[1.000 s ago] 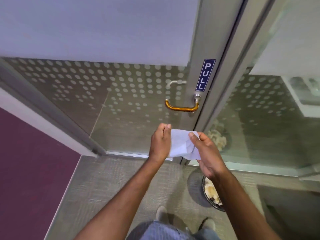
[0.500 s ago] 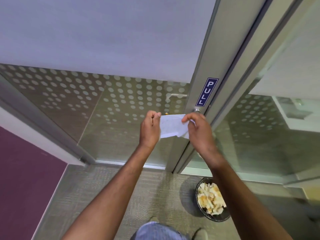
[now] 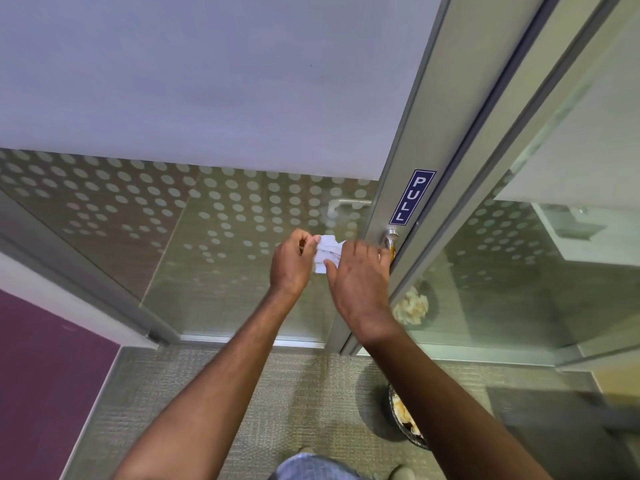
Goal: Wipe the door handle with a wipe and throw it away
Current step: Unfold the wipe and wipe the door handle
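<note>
We faced a glass partition (image 3: 214, 237) frosted plain across its upper part and patterned with pale dots lower down. Grey metal framing (image 3: 446, 168) ran diagonally beside it, bearing a blue sign (image 3: 412, 197) reading PULL. A purple wall (image 3: 45, 375) stood at our left. Grey woven carpet (image 3: 214, 393) covered the floor. Even, soft light filled the space.

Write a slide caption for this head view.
Both bare hands, left hand and right hand, press a crumpled white wipe onto the glass door's handle.
</note>
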Demonstrator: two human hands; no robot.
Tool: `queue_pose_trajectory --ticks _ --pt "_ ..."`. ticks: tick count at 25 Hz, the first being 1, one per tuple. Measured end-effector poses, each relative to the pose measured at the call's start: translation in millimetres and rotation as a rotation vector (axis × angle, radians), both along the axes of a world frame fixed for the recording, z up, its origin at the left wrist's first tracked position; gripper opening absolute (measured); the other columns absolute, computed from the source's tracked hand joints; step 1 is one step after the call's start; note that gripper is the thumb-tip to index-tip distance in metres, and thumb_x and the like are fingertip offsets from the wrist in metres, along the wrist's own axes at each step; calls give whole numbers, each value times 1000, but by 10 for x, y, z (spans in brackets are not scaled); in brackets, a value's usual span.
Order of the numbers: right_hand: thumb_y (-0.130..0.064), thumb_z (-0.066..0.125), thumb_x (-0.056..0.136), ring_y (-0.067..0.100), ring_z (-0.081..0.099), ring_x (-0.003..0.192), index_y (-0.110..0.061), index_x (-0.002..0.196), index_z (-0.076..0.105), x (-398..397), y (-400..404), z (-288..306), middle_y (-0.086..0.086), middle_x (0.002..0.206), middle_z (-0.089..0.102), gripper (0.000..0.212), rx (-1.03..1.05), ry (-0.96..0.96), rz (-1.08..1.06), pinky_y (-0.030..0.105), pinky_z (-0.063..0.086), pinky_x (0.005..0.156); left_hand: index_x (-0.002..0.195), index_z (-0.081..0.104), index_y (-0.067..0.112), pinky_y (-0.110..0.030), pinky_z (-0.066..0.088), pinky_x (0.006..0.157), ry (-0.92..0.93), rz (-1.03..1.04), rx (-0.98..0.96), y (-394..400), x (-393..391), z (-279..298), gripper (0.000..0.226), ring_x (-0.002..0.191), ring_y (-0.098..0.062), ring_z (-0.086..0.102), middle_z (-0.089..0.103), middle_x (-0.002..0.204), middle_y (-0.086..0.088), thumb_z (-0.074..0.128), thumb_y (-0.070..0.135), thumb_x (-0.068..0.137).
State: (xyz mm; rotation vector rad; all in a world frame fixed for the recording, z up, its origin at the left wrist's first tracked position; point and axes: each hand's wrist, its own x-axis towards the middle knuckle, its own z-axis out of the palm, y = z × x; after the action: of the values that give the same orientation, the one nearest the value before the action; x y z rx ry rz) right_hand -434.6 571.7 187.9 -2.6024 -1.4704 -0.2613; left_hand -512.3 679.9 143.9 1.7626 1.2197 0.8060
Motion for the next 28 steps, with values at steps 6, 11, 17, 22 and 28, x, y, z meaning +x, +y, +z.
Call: queue_pose_trajectory --ticks 6,11,17,22,28 --pt "-20 44 99 25 63 96 -14 116 43 -47 432 8 3 99 68 18 -203 42 -32 44 30 101 98 62 19 -41 49 78 28 11 384 21 -109 267 7 97 -21 57 61 97 11 63 23 104" --pt "-40 25 109 25 70 84 -16 109 49 24 611 -94 2 89 74 35 -161 207 -102 42 35 85 112 64 10 -41 47 89 67 -32 842 158 -131 640 15 106 -28 56 65 115 -8 57 20 103" --pt "-37 27 109 25 62 85 -12 121 52 23 382 -190 4 94 68 37 -57 115 -27 40 39 83 125 65 11 -54 36 118 151 -67 1176 364 47 1031 31 145 -32 31 49 156 -18 66 18 94" --pt "-9 34 101 26 55 89 -6 138 43 71 261 -279 8 101 57 38 -90 -24 74 40 46 83 135 55 15 -47 9 131 169 -55 1398 706 175 1240 40 152 -35 24 41 162 -17 64 17 96" --pt "-35 30 109 25 72 82 -17 113 50 104 644 -165 1 91 73 27 -199 168 -54 35 36 66 148 43 16 -49 5 132 160 -10 1560 933 277 1129 53 153 -37 21 39 162 -12 62 21 98"
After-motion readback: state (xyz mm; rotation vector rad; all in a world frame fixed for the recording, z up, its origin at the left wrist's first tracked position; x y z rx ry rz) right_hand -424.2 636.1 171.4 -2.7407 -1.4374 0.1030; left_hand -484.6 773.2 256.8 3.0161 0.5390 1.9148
